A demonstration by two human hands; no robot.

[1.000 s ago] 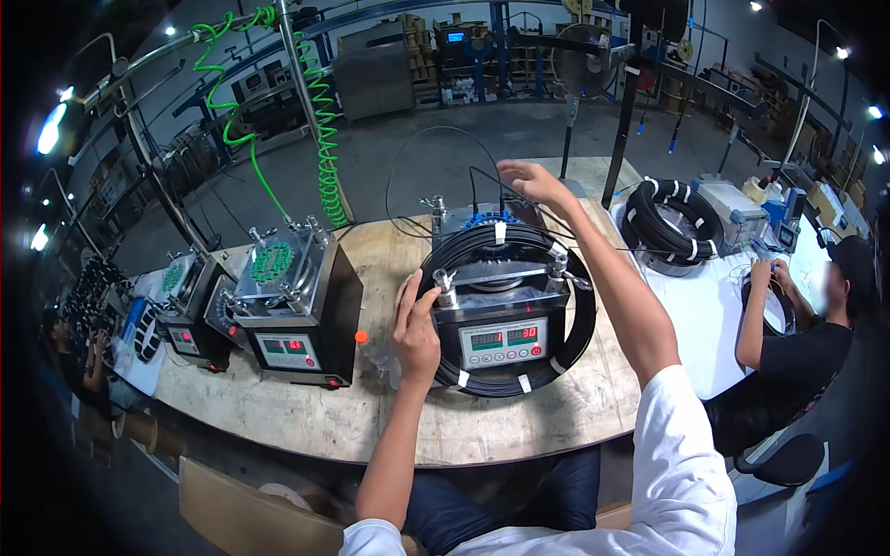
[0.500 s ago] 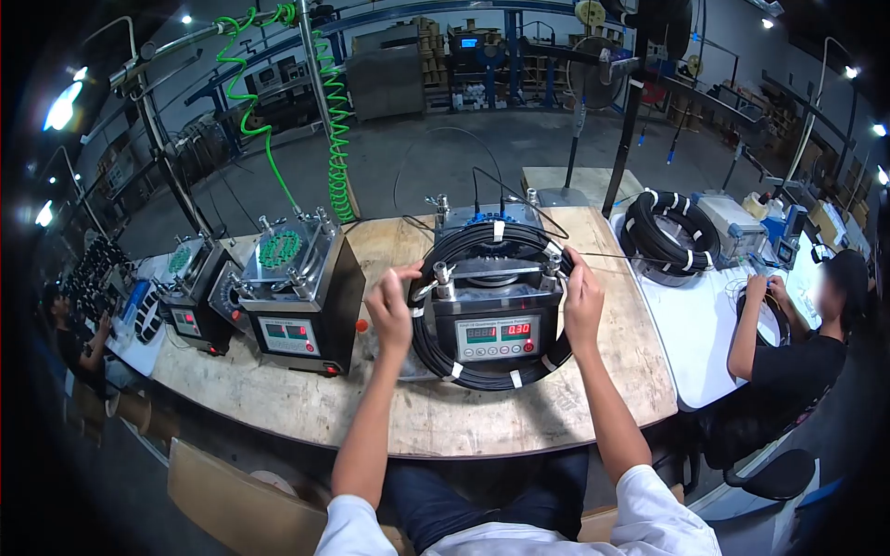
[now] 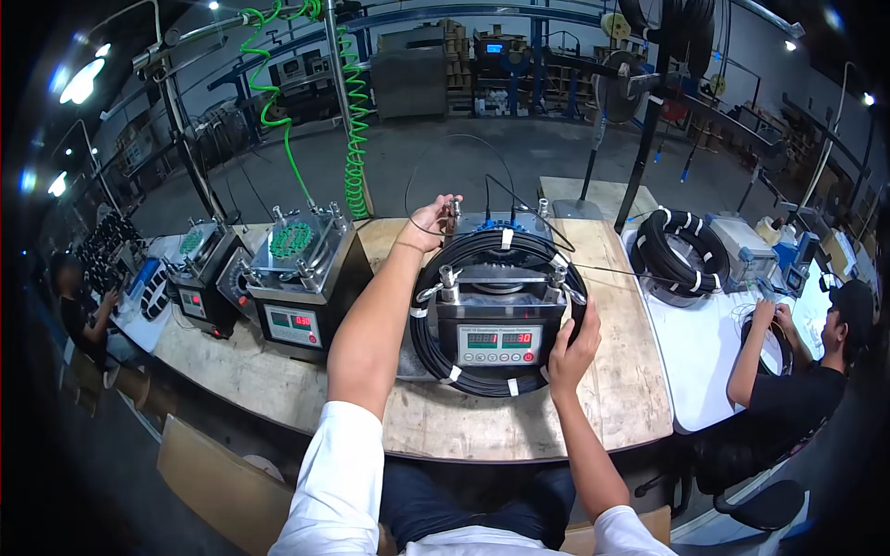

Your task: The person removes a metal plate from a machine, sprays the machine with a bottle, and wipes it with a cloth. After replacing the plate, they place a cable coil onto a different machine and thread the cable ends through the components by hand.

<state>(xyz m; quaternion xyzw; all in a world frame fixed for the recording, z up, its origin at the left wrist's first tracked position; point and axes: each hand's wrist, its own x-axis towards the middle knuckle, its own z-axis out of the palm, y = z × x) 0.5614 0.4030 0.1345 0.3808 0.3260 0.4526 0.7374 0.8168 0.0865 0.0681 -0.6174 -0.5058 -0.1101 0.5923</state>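
My left hand (image 3: 429, 224) reaches to the rear left corner of the middle polishing machine (image 3: 496, 345). Its fingers are closed around a metal clamp post (image 3: 455, 210) there. Lower down, on the machine's right side, my right hand (image 3: 575, 350) is open, thumb apart from stretched fingers, against the black cable coil (image 3: 428, 345). That coil, bound with white tape, rings the front of the machine. Thin black cables run into blue connectors (image 3: 501, 225) on the machine's top. Red digits glow on its front display (image 3: 517, 339).
Two similar machines stand left on the wooden table (image 3: 612, 408), the nearer with a green disc (image 3: 291, 239). Another taped cable coil (image 3: 681, 255) lies right on a white table (image 3: 691, 371), where a person (image 3: 797, 357) works. Green air hoses (image 3: 355, 176) hang behind.
My left hand has moved from the coil's left side to the rear left post. My right hand has slid down the coil's right side. The left machine's display now shows different digits.
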